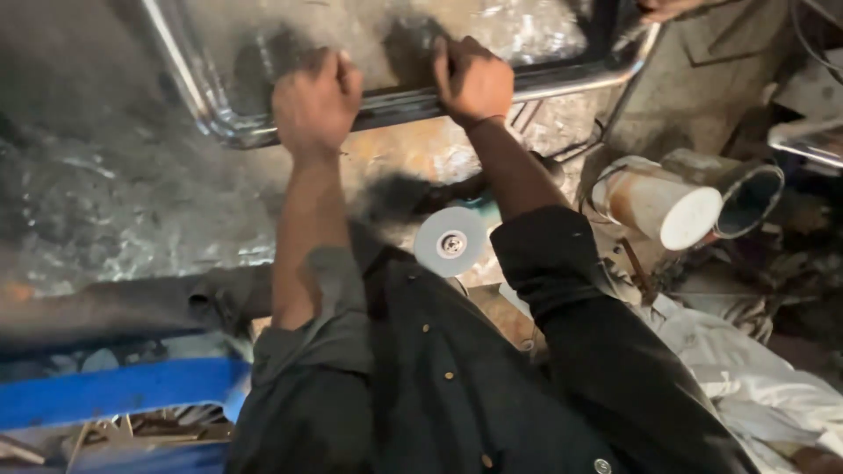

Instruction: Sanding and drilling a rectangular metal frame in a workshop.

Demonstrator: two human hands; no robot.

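Observation:
A shiny steel tube frame (562,83) with rounded corners lies across a worn metal work surface (114,202). My left hand (314,104) grips the frame's near rail close to its left corner. My right hand (472,81) grips the same rail a little farther right. Below my arms an angle grinder (450,242) rests on the surface, its round grey disc facing up. My dark sleeves are pushed up to the elbows.
Another person's hand (666,9) touches the frame's far right corner. A white pipe piece (665,207) and a dark open tube (748,195) lie at the right. White cloth (746,377) sits at lower right, a blue bar (114,391) at lower left.

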